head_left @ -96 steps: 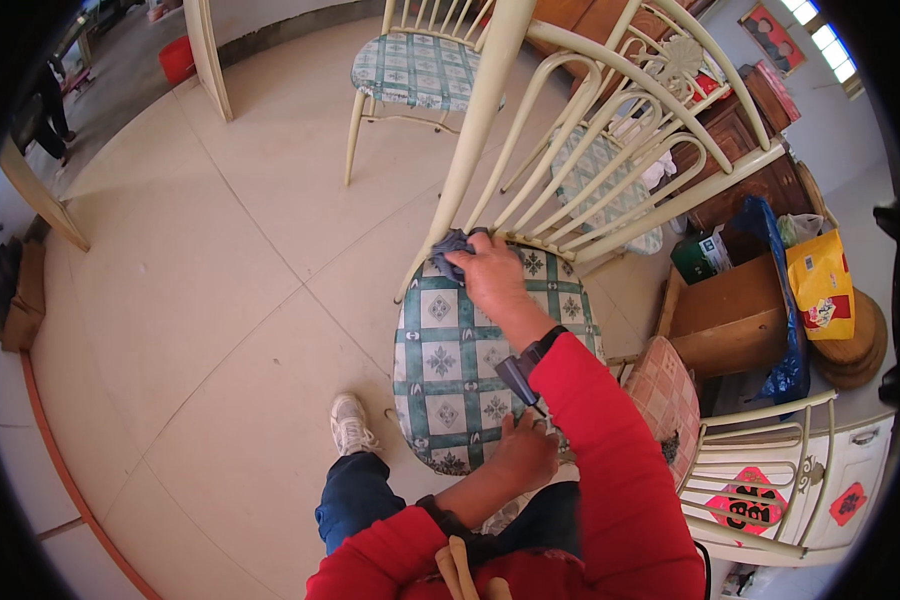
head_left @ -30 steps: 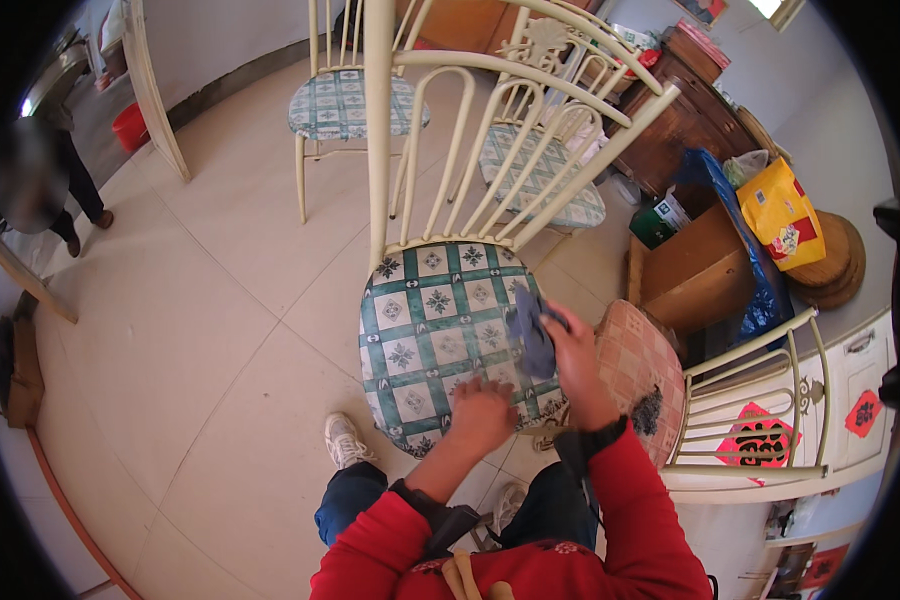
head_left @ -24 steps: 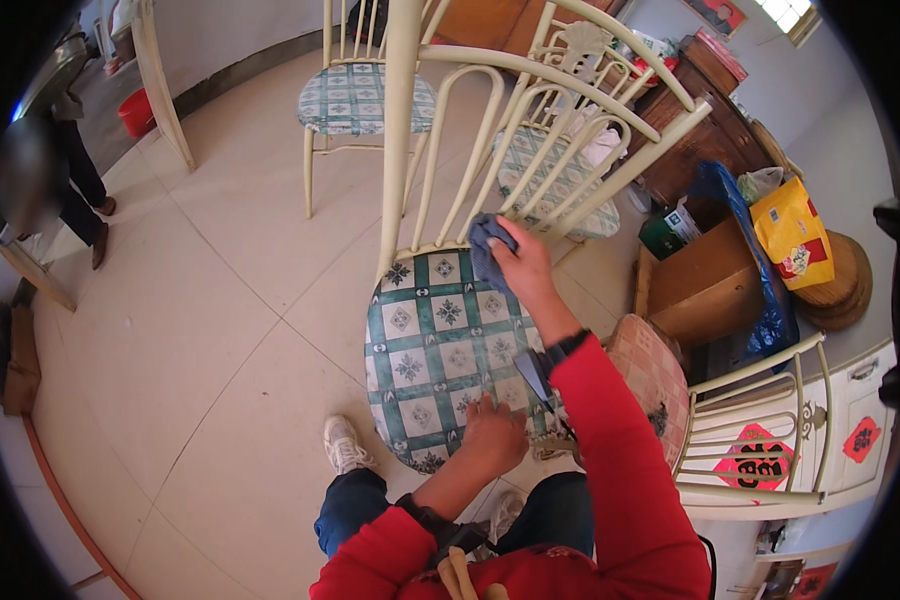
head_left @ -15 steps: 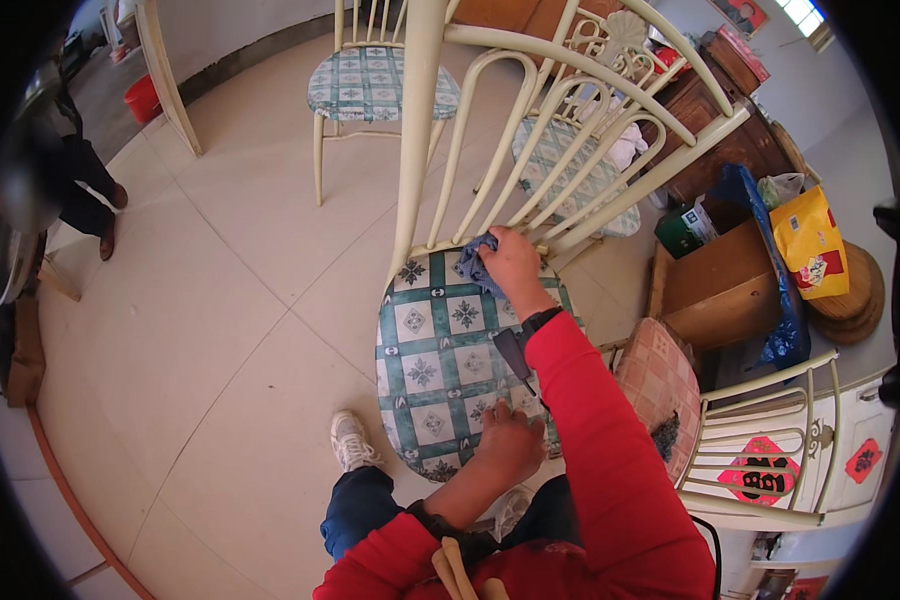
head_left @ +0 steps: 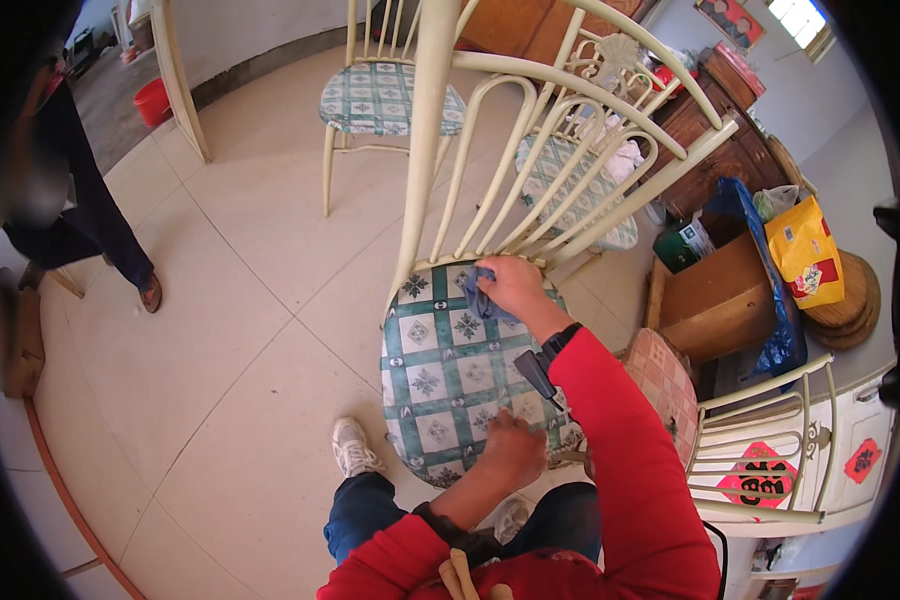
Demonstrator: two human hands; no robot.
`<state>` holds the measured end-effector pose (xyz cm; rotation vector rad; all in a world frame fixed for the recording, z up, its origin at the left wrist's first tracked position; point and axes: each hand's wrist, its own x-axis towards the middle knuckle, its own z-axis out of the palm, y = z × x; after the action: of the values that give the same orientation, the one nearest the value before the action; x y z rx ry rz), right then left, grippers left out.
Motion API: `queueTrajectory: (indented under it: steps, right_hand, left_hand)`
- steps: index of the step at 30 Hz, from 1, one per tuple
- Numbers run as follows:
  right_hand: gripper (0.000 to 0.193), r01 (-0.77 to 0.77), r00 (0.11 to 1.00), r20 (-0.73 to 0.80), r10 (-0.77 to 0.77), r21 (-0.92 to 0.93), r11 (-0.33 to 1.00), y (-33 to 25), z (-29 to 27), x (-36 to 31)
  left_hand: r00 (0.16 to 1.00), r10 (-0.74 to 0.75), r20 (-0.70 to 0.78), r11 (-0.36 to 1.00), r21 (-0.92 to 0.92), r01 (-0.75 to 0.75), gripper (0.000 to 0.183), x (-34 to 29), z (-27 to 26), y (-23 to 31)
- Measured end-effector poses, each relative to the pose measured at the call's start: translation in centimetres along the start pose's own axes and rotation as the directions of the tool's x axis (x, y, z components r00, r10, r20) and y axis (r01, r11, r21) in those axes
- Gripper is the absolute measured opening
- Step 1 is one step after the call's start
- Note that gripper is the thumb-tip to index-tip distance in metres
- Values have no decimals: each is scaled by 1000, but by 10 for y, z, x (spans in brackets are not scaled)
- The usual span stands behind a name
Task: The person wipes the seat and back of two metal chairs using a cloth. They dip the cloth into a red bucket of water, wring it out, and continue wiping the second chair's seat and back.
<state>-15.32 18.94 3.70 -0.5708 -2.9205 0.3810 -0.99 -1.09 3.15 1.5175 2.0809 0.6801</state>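
My right hand (head_left: 518, 287) is closed round a crumpled blue-grey cloth (head_left: 485, 298). It presses the cloth on the back part of a chair seat (head_left: 425, 352) with a green and white checked, flowered cover, close to the foot of the cream chair back (head_left: 411, 170). A black strap with a dark flat piece hangs at my right wrist. Near the front right of the same seat is my left hand (head_left: 513, 452), its fingers curled in; I see nothing in it, though its palm side is hidden.
Matching chairs stand behind, one with a checked seat (head_left: 390, 97). At right are a pink-seated chair (head_left: 662, 385), a brown cardboard box (head_left: 722, 300), a blue plastic bag (head_left: 782, 335) and a yellow package (head_left: 806, 250). Another person's leg (head_left: 110, 205) is at left, by a red bucket (head_left: 153, 102).
My right hand and the cloth have shifted slightly toward me on the seat. The other person at left has stepped nearer. My left hand stays about where it was.
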Motion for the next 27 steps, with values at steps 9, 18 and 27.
queueTrajectory:
  steps: [9,18,27]
  right_hand:
    - [30,-95,995,30,97,-73,993,-23,29,24]
    - [31,-142,987,-76,144,28,989,-19,39,-8]
    - [36,-201,978,-40,204,79,976,-26,32,16]
  left_hand:
    - [999,38,25,997,73,-40,37,-1,2,-1]
    - [997,8,79,999,41,-12,39,5,2,-2]
    - [997,10,-77,1000,25,-9,34,1,13,1]
